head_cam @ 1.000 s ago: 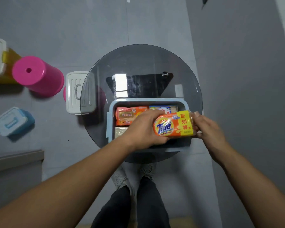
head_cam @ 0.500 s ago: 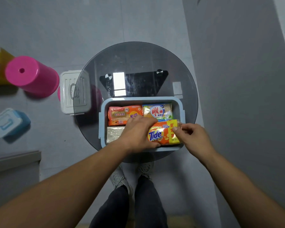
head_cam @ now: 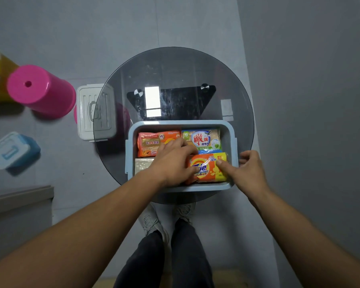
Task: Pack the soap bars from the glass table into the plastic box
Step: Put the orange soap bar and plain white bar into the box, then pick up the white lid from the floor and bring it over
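Now the left hand (head_cam: 173, 161) lies flat in the plastic box (head_cam: 131, 154), its fingers spread and pressing down on the left end of the orange Tide soap bar (head_cam: 209, 168). Just left of this hand a pale soap bar (head_cam: 142, 165) peeks out from under the wrist. Past its fingertips sit an orange soap bar (head_cam: 152, 142) and a blue and white soap bar (head_cam: 203, 140), side by side. The Tide bar is in the near right corner of the box, and it looks almost all the way down. To its right, the right hand (head_cam: 247, 169) is loosely open, with one finger pushing on the bar's yellow end and the other fingers curled by the box rim. The box sits on the round glass counter (head_cam: 175, 69). To do this well, I think both hands should push down evenly, so the bar lies flat and snug beside the others and does not tip up.
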Demonstrator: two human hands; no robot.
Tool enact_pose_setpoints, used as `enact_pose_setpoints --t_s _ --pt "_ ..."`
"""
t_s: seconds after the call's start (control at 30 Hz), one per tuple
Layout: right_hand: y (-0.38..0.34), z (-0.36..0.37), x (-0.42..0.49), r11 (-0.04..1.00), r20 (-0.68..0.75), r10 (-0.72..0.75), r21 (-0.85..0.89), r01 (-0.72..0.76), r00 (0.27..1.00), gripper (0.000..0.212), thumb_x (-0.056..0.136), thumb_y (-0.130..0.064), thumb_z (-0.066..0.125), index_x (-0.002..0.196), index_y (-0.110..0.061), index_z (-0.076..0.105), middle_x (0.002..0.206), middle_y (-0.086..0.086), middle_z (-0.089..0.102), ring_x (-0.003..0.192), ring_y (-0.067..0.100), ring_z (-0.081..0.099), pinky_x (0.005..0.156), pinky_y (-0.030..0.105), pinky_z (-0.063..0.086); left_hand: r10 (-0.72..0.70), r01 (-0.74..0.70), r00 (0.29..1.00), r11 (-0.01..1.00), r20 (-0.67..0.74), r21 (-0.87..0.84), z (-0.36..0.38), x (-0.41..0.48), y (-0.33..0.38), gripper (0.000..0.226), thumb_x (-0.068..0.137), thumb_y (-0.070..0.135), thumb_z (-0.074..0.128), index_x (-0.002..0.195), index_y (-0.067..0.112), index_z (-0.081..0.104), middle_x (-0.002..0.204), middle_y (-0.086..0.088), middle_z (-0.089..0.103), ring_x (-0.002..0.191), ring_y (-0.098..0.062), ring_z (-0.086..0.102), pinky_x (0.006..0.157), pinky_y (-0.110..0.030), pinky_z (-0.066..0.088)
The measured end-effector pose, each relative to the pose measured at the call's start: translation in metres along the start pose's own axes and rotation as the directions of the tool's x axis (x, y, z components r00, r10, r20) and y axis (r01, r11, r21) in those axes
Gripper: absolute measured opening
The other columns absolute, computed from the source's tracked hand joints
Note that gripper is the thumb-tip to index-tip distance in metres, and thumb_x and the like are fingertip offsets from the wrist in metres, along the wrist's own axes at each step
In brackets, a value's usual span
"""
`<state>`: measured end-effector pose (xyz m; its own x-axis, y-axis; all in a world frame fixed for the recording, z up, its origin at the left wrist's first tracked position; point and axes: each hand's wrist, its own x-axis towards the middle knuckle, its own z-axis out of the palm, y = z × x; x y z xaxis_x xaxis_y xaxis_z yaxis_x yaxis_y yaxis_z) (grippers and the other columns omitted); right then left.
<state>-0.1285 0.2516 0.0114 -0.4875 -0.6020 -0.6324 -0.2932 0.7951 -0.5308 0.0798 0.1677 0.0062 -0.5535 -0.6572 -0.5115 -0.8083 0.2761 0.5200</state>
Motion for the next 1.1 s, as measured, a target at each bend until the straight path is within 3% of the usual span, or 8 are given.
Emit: enact_pose_setpoints --t_s 0.1,0.4,0.53,0.63,0.8,0.9,1.1 --pt "-0.003 0.009 0.000 1.000 0.050 0.021 0.020 -0.022 0.999 0.099 0.065 -0.051 0.087 0.144 -0.019 0.037 0.139 0.008 0.052 0.125 0.028 0.056 0.096 0.053 0.054 -0.057 0.058 0.997 0.998 -0.046 0.013 -0.002 0.006 0.006 0.052 0.075 0.052 0.079 0.119 0.032 0.060 0.125 0.000 0.054 0.119 -0.023 0.050 0.103 -0.044 0.035" --pt "-0.001 0.018 0.008 0.999 0.084 0.039 -0.031 -0.037 0.996 0.092 0.065 -0.050 0.088 0.137 -0.017 0.042 0.129 0.009 0.059 0.114 0.028 0.062 0.090 0.051 0.058 -0.151 0.154 0.986 0.987 -0.071 0.039 -0.002 0.013 0.018 0.049 0.067 0.050 0.086 0.095 0.031 0.051 0.120 0.000 0.056 0.112 -0.021 0.052 0.101 -0.045 0.043" --pt "-0.014 0.007 0.007 0.998 0.030 -0.041 -0.054 0.043 0.999 0.105 0.064 -0.055 0.086 0.149 -0.022 0.033 0.144 0.008 0.049 0.129 0.028 0.052 0.100 0.053 0.051 -0.159 0.149 0.987 0.971 -0.038 -0.186 -0.017 0.005 0.012 0.044 0.073 0.053 0.082 0.101 0.028 0.059 0.112 0.002 0.060 0.099 -0.016 0.057 0.087 -0.039 0.054" --pt "-0.038 -0.001 0.006 0.982 -0.042 -0.168 -0.096 0.163 0.985 0.096 0.071 -0.059 0.079 0.149 -0.025 0.033 0.149 0.005 0.043 0.136 0.025 0.045 0.104 0.051 0.049 -0.208 0.137 0.972 0.878 -0.108 -0.459 -0.039 -0.006 0.000 0.035 0.083 0.046 0.077 0.105 0.024 0.063 0.105 0.005 0.067 0.094 -0.011 0.064 0.079 -0.030 0.057" --pt "-0.101 0.003 0.005 0.917 -0.026 -0.389 -0.108 0.384 0.921 0.068 0.080 -0.059 0.069 0.137 -0.032 0.046 0.137 -0.005 0.049 0.118 0.009 0.047 0.091 0.034 0.049 -0.376 0.078 0.885 0.701 -0.274 -0.709 -0.075 -0.027 -0.025 0.019 0.088 0.035 0.075 0.097 0.019 0.069 0.091 0.002 0.073 0.088 -0.014 0.069 0.076 -0.021 0.058" --pt "-0.150 0.028 -0.001 0.855 0.059 -0.501 -0.120 0.504 0.863 0.050 0.082 -0.059 0.065 0.125 -0.035 0.055 0.124 -0.014 0.054 0.112 0.005 0.051 0.087 0.026 0.044 -0.483 0.063 0.817 0.618 -0.314 -0.784 -0.097 -0.041 -0.064 0.015 0.090 0.034 0.072 0.095 0.020 0.070 0.091 -0.001 0.073 0.089 -0.018 0.069 0.081 -0.030 0.059" --pt "-0.242 0.098 0.007 0.749 0.283 -0.597 -0.138 0.648 0.750 0.024 0.088 -0.051 0.063 0.107 -0.036 0.065 0.110 -0.008 0.067 0.107 0.012 0.060 0.091 0.037 0.052 -0.744 0.119 0.620 0.403 -0.249 -0.907 -0.110 -0.048 -0.165 0.014 0.091 0.036 0.067 0.089 0.022 0.068 0.092 -0.006 0.073 0.094 -0.027 0.071 0.089 -0.047 0.060"
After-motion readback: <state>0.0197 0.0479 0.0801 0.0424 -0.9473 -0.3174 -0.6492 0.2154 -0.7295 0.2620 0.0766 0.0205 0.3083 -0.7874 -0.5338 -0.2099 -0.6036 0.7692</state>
